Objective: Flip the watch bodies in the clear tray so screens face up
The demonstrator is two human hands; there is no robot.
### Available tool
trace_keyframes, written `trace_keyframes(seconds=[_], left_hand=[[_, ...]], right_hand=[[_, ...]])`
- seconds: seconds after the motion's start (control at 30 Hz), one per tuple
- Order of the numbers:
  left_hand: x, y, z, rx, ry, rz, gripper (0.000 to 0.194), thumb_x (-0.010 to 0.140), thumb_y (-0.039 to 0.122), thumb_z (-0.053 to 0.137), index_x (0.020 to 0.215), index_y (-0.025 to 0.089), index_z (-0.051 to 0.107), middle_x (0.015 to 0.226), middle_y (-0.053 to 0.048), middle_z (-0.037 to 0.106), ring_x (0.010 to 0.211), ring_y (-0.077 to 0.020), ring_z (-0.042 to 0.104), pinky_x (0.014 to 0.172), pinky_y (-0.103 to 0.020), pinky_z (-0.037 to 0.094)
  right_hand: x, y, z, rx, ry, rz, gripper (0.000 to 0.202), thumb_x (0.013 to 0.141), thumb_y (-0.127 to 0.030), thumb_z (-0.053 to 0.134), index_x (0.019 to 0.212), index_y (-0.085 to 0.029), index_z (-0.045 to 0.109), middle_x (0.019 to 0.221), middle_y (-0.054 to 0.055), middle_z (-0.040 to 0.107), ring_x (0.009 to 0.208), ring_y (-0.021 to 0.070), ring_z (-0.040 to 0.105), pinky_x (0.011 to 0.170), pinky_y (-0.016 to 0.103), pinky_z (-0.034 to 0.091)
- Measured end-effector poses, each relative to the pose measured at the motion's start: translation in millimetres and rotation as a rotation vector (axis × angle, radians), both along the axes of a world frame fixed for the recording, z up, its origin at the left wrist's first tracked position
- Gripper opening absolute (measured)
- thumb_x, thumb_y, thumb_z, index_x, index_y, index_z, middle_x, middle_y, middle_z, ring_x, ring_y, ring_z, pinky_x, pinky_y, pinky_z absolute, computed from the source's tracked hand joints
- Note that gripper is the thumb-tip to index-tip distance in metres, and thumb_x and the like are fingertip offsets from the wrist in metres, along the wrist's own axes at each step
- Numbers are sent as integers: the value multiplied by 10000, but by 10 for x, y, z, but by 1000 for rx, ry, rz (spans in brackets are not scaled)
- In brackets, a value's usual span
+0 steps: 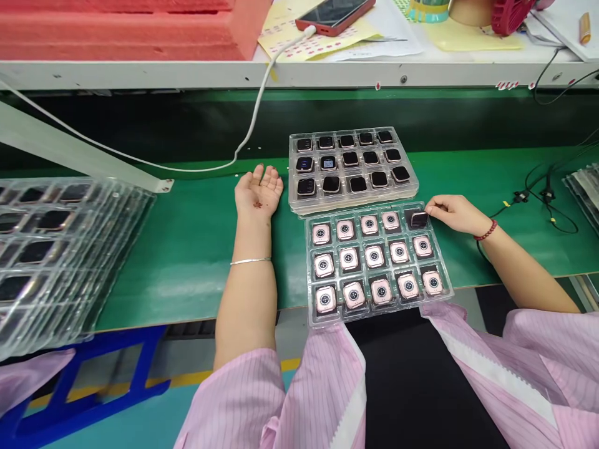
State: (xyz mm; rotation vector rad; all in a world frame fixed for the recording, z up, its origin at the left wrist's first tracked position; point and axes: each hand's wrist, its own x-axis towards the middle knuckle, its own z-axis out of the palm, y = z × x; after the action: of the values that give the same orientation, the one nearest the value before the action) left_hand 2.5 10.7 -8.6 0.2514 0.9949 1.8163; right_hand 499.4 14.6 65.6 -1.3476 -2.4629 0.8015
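Note:
My left hand [259,193] lies palm up on the green work mat [187,249], its fingers loosely stretched and nothing in it. At the far right corner of the nearer clear plastic tray [337,274], my right hand [453,212] pinches the edge of a smartwatch body [418,219], tilted in its compartment with the dark screen side showing. The other compartments hold pink watch bodies [374,256] with their round sensor backs facing up. Behind it, a second clear tray [350,198] carries watches screen up; a few of their screens are lit.
Stacked trays of watches [60,262] stand at the left, and more trays [587,193] at the right edge. Black cables [545,193] lie on the right. A white charging cable [187,169] hangs from a phone [334,15] on the shelf [327,72]. Red foam [140,34] sits there too.

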Motion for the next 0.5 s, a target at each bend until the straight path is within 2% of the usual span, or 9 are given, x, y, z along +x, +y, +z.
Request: trace_keyframes(seconds=[0.1,0.2,0.3,0.4,0.5], left_hand=[[14,-8,19,1,-36,6,275,961,350,382,878,229,615,936,-59,716,869,-128,720,787,-242,578],[33,-18,49,-2,-49,11,273,958,348,380,874,228,610,924,-56,714,854,-129,720,777,-242,579],[55,-27,81,-9,-47,11,272,960,343,374,865,232,603,923,-56,712,857,-128,720,773,-236,577],[83,-35,114,-21,-48,18,269,962,342,369,869,235,597,920,-54,707,859,-129,720,763,-231,574],[110,-48,143,-21,-65,17,249,963,343,376,908,229,591,906,-49,703,840,-131,716,746,-237,572]], right_hand=[[-44,15,-52,-14,49,-23,250,884,-426,582,801,-206,667,759,31,682,677,193,595,619,310,416],[-87,-46,-96,206,68,-53,179,889,-329,570,789,-201,647,817,62,678,748,219,614,649,334,428],[-54,-262,-71,398,53,3,167,930,-279,539,831,-204,652,876,75,675,823,236,618,765,385,439],[54,-594,-8,388,-17,112,136,937,-276,571,852,-216,658,923,63,658,895,242,625,942,466,394],[145,-862,32,296,-70,140,127,931,-252,577,834,-225,655,918,39,640,878,229,629,1046,537,308]])
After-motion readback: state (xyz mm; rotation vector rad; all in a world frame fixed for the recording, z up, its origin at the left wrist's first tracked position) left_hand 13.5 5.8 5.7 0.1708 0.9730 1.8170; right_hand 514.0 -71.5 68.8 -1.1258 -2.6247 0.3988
